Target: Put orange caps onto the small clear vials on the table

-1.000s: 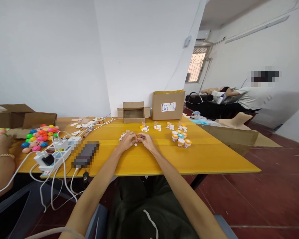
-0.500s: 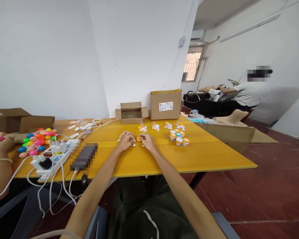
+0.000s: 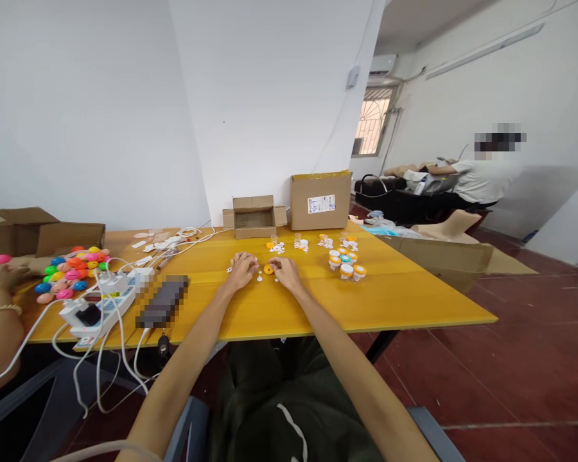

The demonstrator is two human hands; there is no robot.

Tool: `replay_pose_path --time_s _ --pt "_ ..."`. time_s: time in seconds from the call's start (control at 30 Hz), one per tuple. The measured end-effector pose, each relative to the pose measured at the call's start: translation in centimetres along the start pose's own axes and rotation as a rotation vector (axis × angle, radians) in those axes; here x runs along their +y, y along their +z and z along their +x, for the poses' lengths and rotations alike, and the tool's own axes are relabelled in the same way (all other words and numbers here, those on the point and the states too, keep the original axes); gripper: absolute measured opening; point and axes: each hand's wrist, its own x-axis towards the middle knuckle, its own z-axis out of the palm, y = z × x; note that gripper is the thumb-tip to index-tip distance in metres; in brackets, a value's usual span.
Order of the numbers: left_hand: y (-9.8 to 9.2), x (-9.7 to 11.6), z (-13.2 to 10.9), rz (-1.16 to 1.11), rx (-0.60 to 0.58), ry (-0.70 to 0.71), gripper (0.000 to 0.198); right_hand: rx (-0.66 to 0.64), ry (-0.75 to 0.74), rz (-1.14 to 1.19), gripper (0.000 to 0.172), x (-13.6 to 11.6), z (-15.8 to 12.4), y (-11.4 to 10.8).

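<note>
My right hand (image 3: 286, 272) has its fingertips closed on the edge of a small orange cap (image 3: 268, 269) with a hole at its middle. Just left of it, my left hand (image 3: 243, 271) bends over the table, fingers curled together; whatever they grip is hidden. Small white plastic pieces (image 3: 229, 269) show at the outer side of the left hand. Another white piece (image 3: 259, 278) lies on the table between both hands. To the right stands a cluster of small clear cups with orange-and-white lids (image 3: 347, 272), one lid being teal.
Behind the hands lie little piles of white parts (image 3: 280, 247) by clear cups. An open carton (image 3: 254, 226) and a taller box (image 3: 318, 202) stand at the back. On the left are a power strip (image 3: 110, 308), cables, a phone (image 3: 164, 300), colourful plastic eggs (image 3: 72, 276) and another person's arm (image 3: 2, 314).
My left hand has shifted slightly, its fingers drawing a little away from the white piece between the hands. My right hand stays at the orange cap.
</note>
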Motion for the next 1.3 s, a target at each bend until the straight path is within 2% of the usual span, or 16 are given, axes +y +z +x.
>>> replay_pose_path --time_s 0.17,0.27,0.37,0.5,0.73,0.93,1.3 --pt "-0.7 0.5 0.1 -0.041 0.017 0.012 0.015 0.004 0.04 0.053 0.019 -0.7 0.0 0.0" --pt "-1.2 1.2 0.1 -0.078 0.013 0.05 0.018 -0.036 0.005 0.098 0.014 -0.9 -0.1 0.2" --pt "-1.6 2.0 -0.2 -0.106 -0.054 0.102 0.016 -0.074 -0.038 0.119 0.013 -1.1 -0.2 0.4" --pt "-1.9 2.7 -0.6 -0.044 -0.068 0.111 0.018 -0.105 -0.033 0.13 0.01 -1.5 -0.4 0.7" --pt "-2.5 2.8 -0.8 0.009 -0.157 0.137 0.016 -0.129 -0.006 0.14 0.006 -1.9 -0.6 0.7" --pt "-2.6 2.4 -0.9 -0.013 -0.166 0.135 0.017 -0.164 -0.007 0.117 0.007 -2.1 -0.7 0.6" --pt "-2.5 1.8 -0.8 -0.01 -0.237 0.154 0.012 -0.044 -0.034 -0.101 0.013 -1.7 -0.5 -0.2"
